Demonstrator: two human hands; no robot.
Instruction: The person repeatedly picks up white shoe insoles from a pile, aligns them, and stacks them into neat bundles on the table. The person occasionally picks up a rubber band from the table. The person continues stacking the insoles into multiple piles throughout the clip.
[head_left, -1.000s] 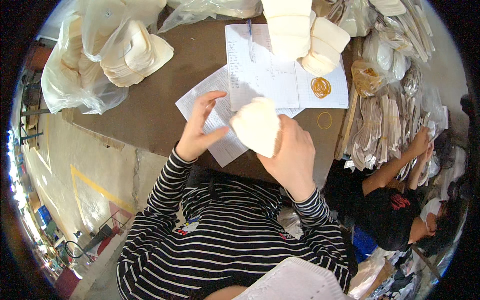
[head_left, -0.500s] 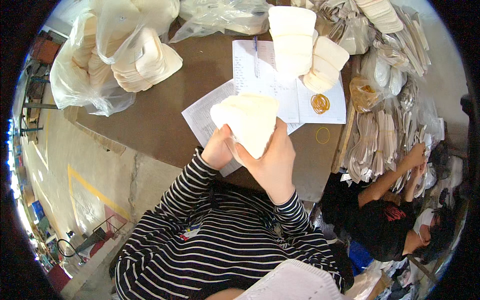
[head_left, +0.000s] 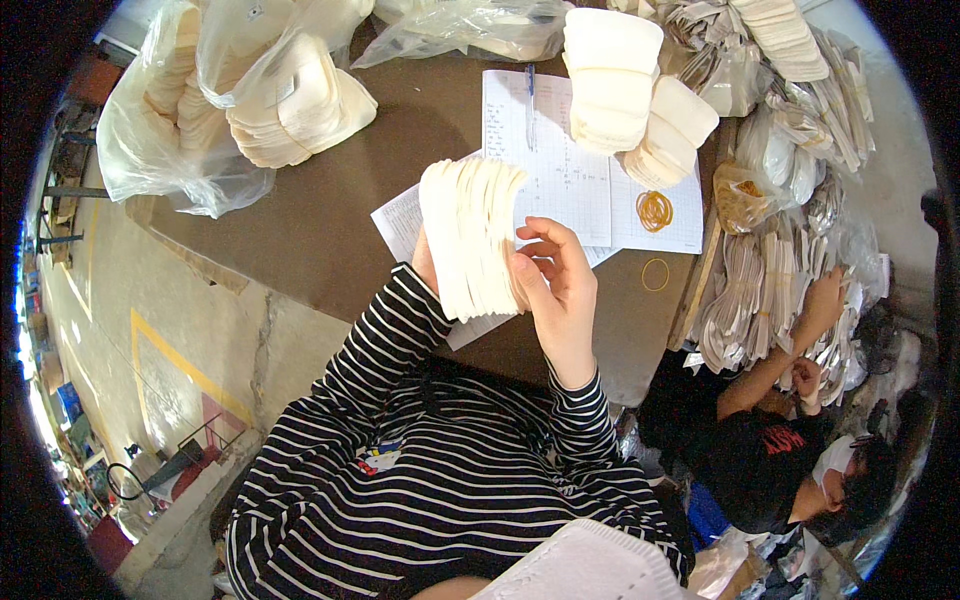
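A thick stack of cream, rounded pads (head_left: 472, 240), edges fanned toward me, stands raised over the near part of the brown table (head_left: 325, 220). My left hand (head_left: 426, 262) grips it from the left; most of its fingers are hidden behind the pads. At the stack's right edge, my right hand (head_left: 560, 290) has its fingers apart and curved, the thumb tip up against the pads or very near them. Beneath lie the written papers (head_left: 545, 200) with a blue pen (head_left: 531, 95). A pile of rubber bands (head_left: 655, 211) rests on the papers, and a single rubber band (head_left: 655, 275) lies nearer.
Banded pad stacks (head_left: 612, 85) stand at the far right of the papers. On the left, a clear plastic bag (head_left: 150, 150) holds more pads beside a loose stack (head_left: 300, 110). Bundles of flat strips (head_left: 745, 290) line the right side, where a co-worker (head_left: 765, 450) handles them.
The stack has turned so its layered edges face up. My right hand has loosened from it and spread its fingers; my left hand has gone farther behind. The view has shifted slightly.
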